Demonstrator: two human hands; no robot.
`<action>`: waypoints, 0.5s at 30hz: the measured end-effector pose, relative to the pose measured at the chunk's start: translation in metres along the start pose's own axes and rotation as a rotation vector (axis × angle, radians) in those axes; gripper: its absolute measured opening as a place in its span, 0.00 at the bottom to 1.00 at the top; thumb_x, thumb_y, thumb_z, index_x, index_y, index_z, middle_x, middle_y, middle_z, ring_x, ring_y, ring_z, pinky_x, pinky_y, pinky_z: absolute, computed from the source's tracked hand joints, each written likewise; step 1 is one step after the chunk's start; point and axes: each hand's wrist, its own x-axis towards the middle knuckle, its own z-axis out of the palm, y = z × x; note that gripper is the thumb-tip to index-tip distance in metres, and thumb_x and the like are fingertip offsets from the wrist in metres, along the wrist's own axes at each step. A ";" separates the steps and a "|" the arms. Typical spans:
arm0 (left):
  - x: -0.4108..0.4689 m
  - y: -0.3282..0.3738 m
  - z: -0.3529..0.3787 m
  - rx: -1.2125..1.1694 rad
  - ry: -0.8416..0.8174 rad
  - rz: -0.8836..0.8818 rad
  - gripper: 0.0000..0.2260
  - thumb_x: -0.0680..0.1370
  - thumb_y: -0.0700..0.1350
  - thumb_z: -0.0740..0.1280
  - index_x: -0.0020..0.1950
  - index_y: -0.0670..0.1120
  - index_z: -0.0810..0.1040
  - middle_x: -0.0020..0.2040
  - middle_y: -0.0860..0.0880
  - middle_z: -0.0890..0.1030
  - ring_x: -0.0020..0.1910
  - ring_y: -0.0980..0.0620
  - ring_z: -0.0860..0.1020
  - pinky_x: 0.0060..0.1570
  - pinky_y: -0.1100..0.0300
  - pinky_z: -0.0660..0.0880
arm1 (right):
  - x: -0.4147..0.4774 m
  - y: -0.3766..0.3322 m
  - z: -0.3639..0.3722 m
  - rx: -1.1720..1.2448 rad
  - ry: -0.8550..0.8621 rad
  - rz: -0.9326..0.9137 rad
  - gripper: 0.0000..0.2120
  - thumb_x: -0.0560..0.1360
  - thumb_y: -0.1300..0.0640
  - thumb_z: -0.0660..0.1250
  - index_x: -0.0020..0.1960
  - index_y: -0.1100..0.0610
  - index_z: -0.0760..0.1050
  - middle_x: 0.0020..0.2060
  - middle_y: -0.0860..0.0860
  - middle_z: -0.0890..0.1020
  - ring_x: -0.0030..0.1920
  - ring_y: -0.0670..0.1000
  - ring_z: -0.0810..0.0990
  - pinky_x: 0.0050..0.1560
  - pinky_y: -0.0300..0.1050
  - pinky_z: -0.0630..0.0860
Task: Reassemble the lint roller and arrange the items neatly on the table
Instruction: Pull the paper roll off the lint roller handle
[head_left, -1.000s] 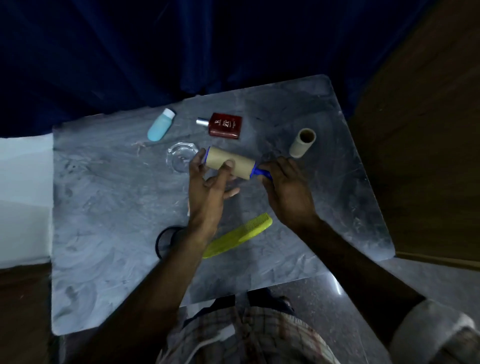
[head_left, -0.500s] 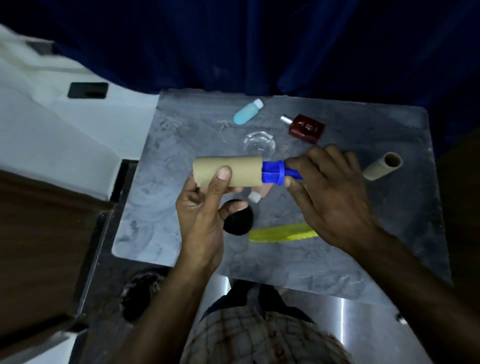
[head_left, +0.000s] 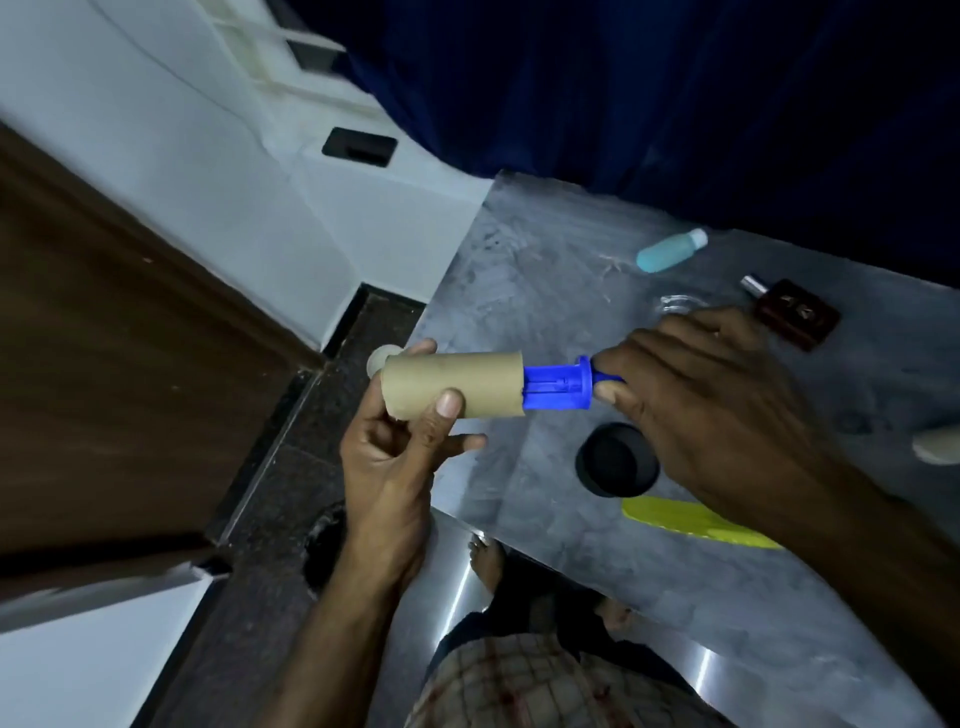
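The left hand (head_left: 395, 457) pinches the brown tube (head_left: 452, 384). The right hand (head_left: 711, 405) grips the blue handle (head_left: 558, 384), partly inside the tube. Both are held up over the left edge of the desk (head_left: 519, 291). To do it well, keep them in one line and push straight. The roller lies sideways, handle pointing right.

Bare counter (head_left: 519, 291) lies open at the frame's centre, above the roller (head_left: 467, 384). Lower right, a black cup (head_left: 615, 460) and comb (head_left: 685, 522) block passage; bottles (head_left: 670, 252) and the right hand (head_left: 727, 405) crowd the upper right.
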 end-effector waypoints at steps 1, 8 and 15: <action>0.002 -0.001 -0.009 -0.008 0.024 -0.004 0.21 0.77 0.50 0.75 0.70 0.52 0.83 0.73 0.44 0.80 0.62 0.52 0.84 0.46 0.55 0.86 | 0.009 -0.005 0.005 0.004 -0.003 -0.019 0.13 0.85 0.52 0.58 0.50 0.54 0.79 0.41 0.48 0.79 0.44 0.56 0.77 0.54 0.53 0.69; 0.010 -0.014 -0.068 -0.089 0.261 -0.053 0.24 0.75 0.54 0.77 0.71 0.52 0.83 0.64 0.41 0.83 0.56 0.49 0.83 0.43 0.56 0.85 | 0.067 -0.051 0.051 0.046 0.059 -0.178 0.08 0.81 0.55 0.65 0.49 0.57 0.81 0.45 0.52 0.82 0.46 0.59 0.78 0.53 0.54 0.70; 0.014 -0.026 -0.130 -0.163 0.450 -0.033 0.34 0.71 0.57 0.83 0.74 0.50 0.76 0.53 0.53 0.86 0.44 0.54 0.85 0.40 0.58 0.84 | 0.100 -0.103 0.110 0.187 -0.120 -0.276 0.08 0.82 0.57 0.63 0.52 0.57 0.80 0.44 0.52 0.79 0.46 0.56 0.75 0.55 0.52 0.68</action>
